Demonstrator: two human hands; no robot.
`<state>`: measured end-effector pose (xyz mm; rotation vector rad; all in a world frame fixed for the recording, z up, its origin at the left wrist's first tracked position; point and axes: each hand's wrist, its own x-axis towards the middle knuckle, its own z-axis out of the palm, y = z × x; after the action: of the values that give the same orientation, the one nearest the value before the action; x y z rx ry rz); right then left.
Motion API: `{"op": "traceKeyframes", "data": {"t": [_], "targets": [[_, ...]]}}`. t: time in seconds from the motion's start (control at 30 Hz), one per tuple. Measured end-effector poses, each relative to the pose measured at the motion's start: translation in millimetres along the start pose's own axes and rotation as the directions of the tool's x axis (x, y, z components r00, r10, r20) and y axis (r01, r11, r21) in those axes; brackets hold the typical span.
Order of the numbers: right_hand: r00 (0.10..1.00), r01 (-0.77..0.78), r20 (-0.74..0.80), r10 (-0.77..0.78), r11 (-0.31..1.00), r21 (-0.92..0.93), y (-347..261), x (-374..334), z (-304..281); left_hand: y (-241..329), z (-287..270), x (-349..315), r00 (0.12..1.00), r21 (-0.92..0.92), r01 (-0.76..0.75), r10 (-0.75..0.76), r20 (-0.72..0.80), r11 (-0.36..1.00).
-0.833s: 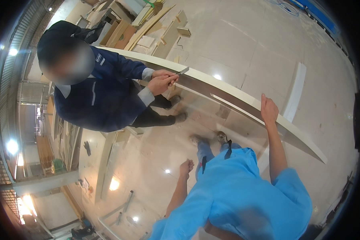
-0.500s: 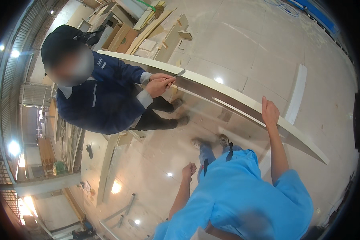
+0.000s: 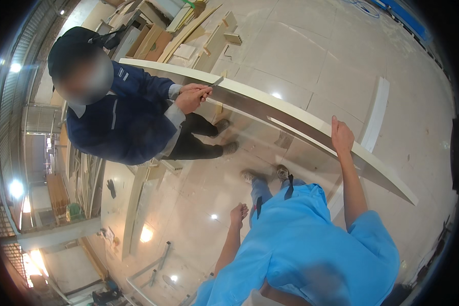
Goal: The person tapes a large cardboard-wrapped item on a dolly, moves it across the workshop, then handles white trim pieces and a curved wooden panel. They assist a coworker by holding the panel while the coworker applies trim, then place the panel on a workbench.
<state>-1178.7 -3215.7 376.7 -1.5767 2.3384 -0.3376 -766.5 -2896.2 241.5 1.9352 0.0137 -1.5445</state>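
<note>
A long cream-edged panel [image 3: 290, 120] stands on edge across the middle of the view, its face glossy and reflective. My right hand [image 3: 341, 136] grips its top edge toward the right end. My left hand [image 3: 238, 214] hangs free at my side with loosely curled fingers and holds nothing. Across the panel a person in a dark blue jacket [image 3: 132, 120] presses a small flat tool [image 3: 215, 82] to the panel's top edge with both hands [image 3: 193, 97].
Wooden boards and offcuts [image 3: 188, 30] are piled at the back. A white strip [image 3: 377, 115] lies on the tiled floor to the right. Long boards [image 3: 135, 204] and a dark glove [image 3: 111, 187] lie on the left; metal frames [image 3: 153, 265] sit lower left.
The view has shifted slightly. My right hand stays on the panel's edge, and the other person's hands stay at the tool.
</note>
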Motion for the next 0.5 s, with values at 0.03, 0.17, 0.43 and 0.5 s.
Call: {"op": "traceKeyframes", "data": {"t": [0.03,0.17,0.43,0.5], "targets": [[1.0,0.011,-0.009,-0.011,1.0,0.016,0,0,0,0,0,0,1.0,-0.006,0.011,-0.011,-0.025,1.0],[1.0,0.009,-0.012,-0.009,0.999,0.031,5,2,7,-8,-1,6,1.0,-0.018,0.008,-0.008,-0.019,1.0],[1.0,0.013,-0.016,-0.013,0.999,0.041,27,13,43,-30,1,32,1.0,-0.037,0.006,-0.007,-0.028,0.999],[1.0,-0.008,-0.026,0.008,1.0,0.006,23,12,39,-29,-1,30,0.999,-0.029,0.0,-0.001,-0.038,1.0]]}}
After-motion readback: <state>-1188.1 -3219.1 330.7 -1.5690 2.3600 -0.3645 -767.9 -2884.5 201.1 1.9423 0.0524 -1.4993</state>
